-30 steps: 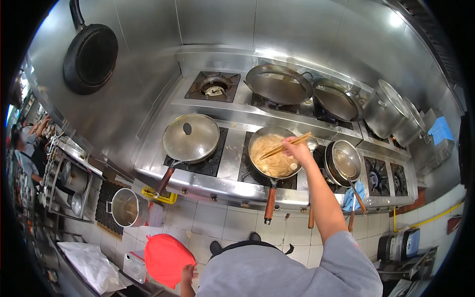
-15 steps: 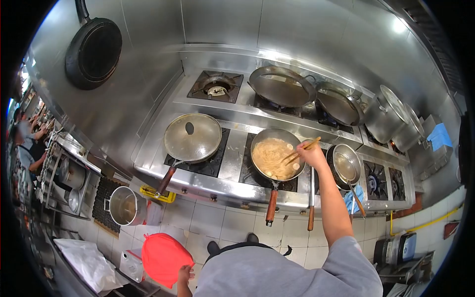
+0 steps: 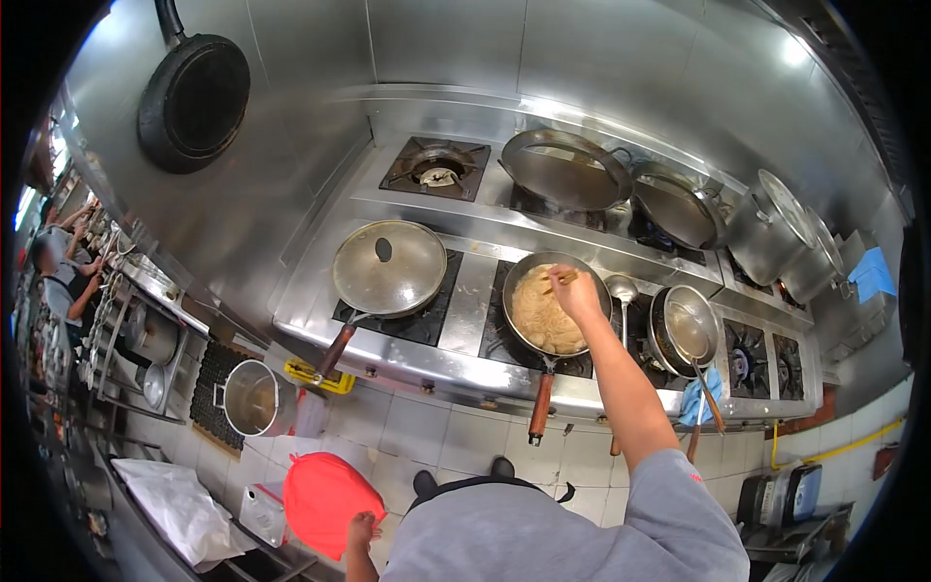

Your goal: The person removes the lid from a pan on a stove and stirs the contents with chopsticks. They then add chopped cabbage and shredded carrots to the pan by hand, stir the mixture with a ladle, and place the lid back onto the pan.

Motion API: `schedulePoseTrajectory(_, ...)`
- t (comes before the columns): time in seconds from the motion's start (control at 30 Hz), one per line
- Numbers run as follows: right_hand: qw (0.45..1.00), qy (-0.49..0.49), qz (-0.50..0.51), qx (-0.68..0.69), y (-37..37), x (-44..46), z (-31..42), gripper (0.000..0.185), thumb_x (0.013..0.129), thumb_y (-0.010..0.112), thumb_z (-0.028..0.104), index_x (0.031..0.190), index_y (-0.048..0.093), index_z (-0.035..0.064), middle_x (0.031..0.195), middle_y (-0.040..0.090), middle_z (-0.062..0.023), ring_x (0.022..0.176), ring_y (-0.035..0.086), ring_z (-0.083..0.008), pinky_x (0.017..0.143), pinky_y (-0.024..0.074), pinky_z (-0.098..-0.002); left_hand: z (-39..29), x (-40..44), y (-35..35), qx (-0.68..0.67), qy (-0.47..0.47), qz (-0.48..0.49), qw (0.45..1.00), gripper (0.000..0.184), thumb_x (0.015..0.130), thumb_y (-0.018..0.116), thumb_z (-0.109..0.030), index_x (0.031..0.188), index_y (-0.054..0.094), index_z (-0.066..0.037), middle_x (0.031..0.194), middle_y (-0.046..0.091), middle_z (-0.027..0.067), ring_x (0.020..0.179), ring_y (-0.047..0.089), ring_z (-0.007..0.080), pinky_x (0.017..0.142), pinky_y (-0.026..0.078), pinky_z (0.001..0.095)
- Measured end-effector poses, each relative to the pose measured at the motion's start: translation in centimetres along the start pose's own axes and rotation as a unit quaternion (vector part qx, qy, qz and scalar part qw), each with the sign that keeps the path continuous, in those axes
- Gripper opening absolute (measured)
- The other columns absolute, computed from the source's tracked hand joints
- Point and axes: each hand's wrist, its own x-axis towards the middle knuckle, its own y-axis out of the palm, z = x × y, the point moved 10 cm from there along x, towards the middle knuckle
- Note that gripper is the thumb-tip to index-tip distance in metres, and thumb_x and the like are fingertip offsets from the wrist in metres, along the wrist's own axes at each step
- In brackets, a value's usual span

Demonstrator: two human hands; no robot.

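Observation:
My right hand (image 3: pixel 579 294) is closed around wooden chopsticks (image 3: pixel 560 278), reaching over the frying pan (image 3: pixel 517 339) on the front row of burners. Pale noodles (image 3: pixel 543 318) with lighter round pieces fill this pan, and the chopstick tips are hard to make out behind the hand. The pan's wooden handle (image 3: pixel 541 412) points toward me. Low at my side, my left hand (image 3: pixel 362 532) hangs with its fingers loosely apart and nothing visible in it. It is nearest to a red round cover or bag (image 3: pixel 325 500); whether they touch is unclear.
A lidded pan (image 3: pixel 390 269) stands left of the noodles. To the right are a ladle (image 3: pixel 623 290) and stacked pans with a strainer (image 3: pixel 686 325). Woks (image 3: pixel 565 170) and tall pots (image 3: pixel 771 223) line the back. A metal pot (image 3: pixel 256 398) stands low at left; people work beyond.
My right hand has shifted left and up over the pan, with the chopsticks now more upright. The ladle beside the pan has come into view. The camera view has shifted slightly.

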Motion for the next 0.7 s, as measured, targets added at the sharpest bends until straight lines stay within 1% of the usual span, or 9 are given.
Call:
schedulePoseTrajectory(0.03, 1.000, 0.000, 0.000, 0.002, 0.1, 0.1, 0.0, 0.012, 0.080, 0.060, 0.015, 0.086, 0.063, 0.0049, 0.073, 0.065, -0.0103, 0.067, 0.064, -0.0240, 0.058, 0.0504, -0.0344, 0.3, -0.2, 0.1, 0.008, -0.007, 0.006, 1.000, 0.029, 0.088, 0.049, -0.020, 0.112, 0.051, -0.005, 0.083, 0.060, 0.0093, 0.053, 0.058, 0.0180, 0.045, 0.048, 0.0297)
schedulePoseTrajectory(0.1, 0.947, 0.146, 0.129, 0.256, 2.9, -0.2, -2.6, 0.012, 0.081, 0.061, 0.016, 0.085, 0.063, 0.0048, 0.073, 0.064, -0.0051, 0.063, 0.063, -0.0170, 0.051, 0.0507, -0.0297, 0.9, -0.8, 0.1, 0.015, -0.016, 0.012, 1.000, 0.028, 0.088, 0.049, -0.021, 0.112, 0.051, -0.006, 0.083, 0.060, 0.0091, 0.054, 0.058, 0.0184, 0.046, 0.048, 0.0307)
schedulePoseTrajectory(0.13, 0.931, 0.151, 0.108, 0.315, 1.7, 0.1, -3.5, 0.010, 0.082, 0.062, 0.015, 0.084, 0.063, 0.0049, 0.074, 0.062, -0.0019, 0.062, 0.061, -0.0120, 0.047, 0.0493, -0.0249, 1.2, -1.0, 0.0, 0.020, -0.021, 0.010, 1.000, 0.028, 0.088, 0.049, -0.021, 0.111, 0.051, -0.006, 0.083, 0.060, 0.0090, 0.054, 0.058, 0.0189, 0.046, 0.048, 0.0315)
schedulePoseTrajectory(0.23, 0.990, 0.105, -0.006, 0.089, -3.0, 1.1, -5.9, 0.011, 0.081, 0.061, 0.016, 0.086, 0.064, 0.0064, 0.068, 0.061, -0.0040, 0.057, 0.059, -0.0125, 0.055, 0.0477, -0.0288, 2.3, -1.0, -0.1, 0.035, -0.030, 0.013, 0.999, 0.027, 0.087, 0.050, -0.022, 0.110, 0.051, -0.007, 0.083, 0.060, 0.0090, 0.054, 0.058, 0.0197, 0.047, 0.047, 0.0322)
schedulePoseTrajectory(0.37, 0.999, 0.030, 0.009, 0.043, -1.4, -0.9, -3.4, 0.013, 0.081, 0.061, 0.018, 0.087, 0.064, 0.0069, 0.068, 0.061, -0.0041, 0.058, 0.059, -0.0129, 0.058, 0.0480, -0.0291, 1.7, -1.6, 0.3, 0.081, -0.019, 0.029, 0.996, 0.027, 0.087, 0.049, -0.022, 0.109, 0.051, -0.006, 0.082, 0.060, 0.0090, 0.053, 0.057, 0.0201, 0.046, 0.047, 0.0317)
schedulePoseTrajectory(0.43, 0.948, 0.125, 0.164, 0.241, 1.4, -2.9, -1.5, 0.013, 0.081, 0.062, 0.018, 0.086, 0.064, 0.0067, 0.070, 0.062, -0.0036, 0.059, 0.060, -0.0127, 0.056, 0.0488, -0.0283, 1.8, -1.0, 0.6, 0.057, -0.017, 0.036, 0.998, 0.027, 0.087, 0.049, -0.022, 0.109, 0.050, -0.006, 0.082, 0.060, 0.0090, 0.053, 0.057, 0.0198, 0.046, 0.047, 0.0312)
schedulePoseTrajectory(0.5, 0.919, 0.145, 0.183, 0.319, 1.0, -3.0, -2.5, 0.012, 0.081, 0.062, 0.018, 0.086, 0.063, 0.0066, 0.072, 0.063, -0.0030, 0.061, 0.060, -0.0122, 0.054, 0.0500, -0.0271, 1.8, -0.4, 0.8, 0.032, -0.014, 0.043, 0.998, 0.027, 0.087, 0.048, -0.022, 0.109, 0.050, -0.006, 0.082, 0.060, 0.0090, 0.052, 0.057, 0.0194, 0.045, 0.047, 0.0307)
schedulePoseTrajectory(0.63, 0.943, 0.200, 0.157, 0.216, -3.9, -2.3, -4.1, 0.009, 0.080, 0.061, 0.013, 0.084, 0.063, 0.0056, 0.073, 0.064, -0.0051, 0.063, 0.061, -0.0137, 0.054, 0.0505, -0.0283, 0.6, 0.8, 1.1, 0.010, -0.009, 0.033, 0.999, 0.028, 0.088, 0.048, -0.021, 0.111, 0.050, -0.005, 0.081, 0.060, 0.0081, 0.053, 0.057, 0.0175, 0.045, 0.047, 0.0297)
schedulePoseTrajectory(0.7, 0.997, 0.047, 0.054, 0.014, -7.3, -1.4, -1.3, 0.009, 0.078, 0.061, 0.011, 0.082, 0.064, 0.0039, 0.071, 0.064, -0.0087, 0.064, 0.062, -0.0157, 0.057, 0.0498, -0.0301, 0.5, 0.9, 1.4, -0.004, -0.011, 0.034, 0.999, 0.029, 0.088, 0.047, -0.021, 0.112, 0.050, -0.005, 0.081, 0.060, 0.0078, 0.053, 0.057, 0.0168, 0.045, 0.047, 0.0295)
